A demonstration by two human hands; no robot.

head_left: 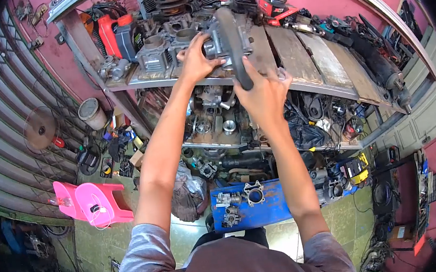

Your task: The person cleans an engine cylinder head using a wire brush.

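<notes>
My right hand [265,93] is closed around the lower end of a dark curved strip [232,45], like a thick rubber hose; its upper end is blurred. Behind it on the shelf sits a grey metal engine part [245,40], partly covered. My left hand [198,59] has thumb and fingers around the left side of that part, at a short round stub [210,48]. Left of this hand stand grey engine cylinder blocks [154,58] on the shelf's front edge.
Red and dark bottles [108,35] stand at the shelf's left. Wooden boards [297,57] form the shelf top, with a shock absorber [379,63] at right. Below are a blue bench [272,209] holding engine parts and a pink stool [101,202]. Parts also fill the lower shelf [213,136].
</notes>
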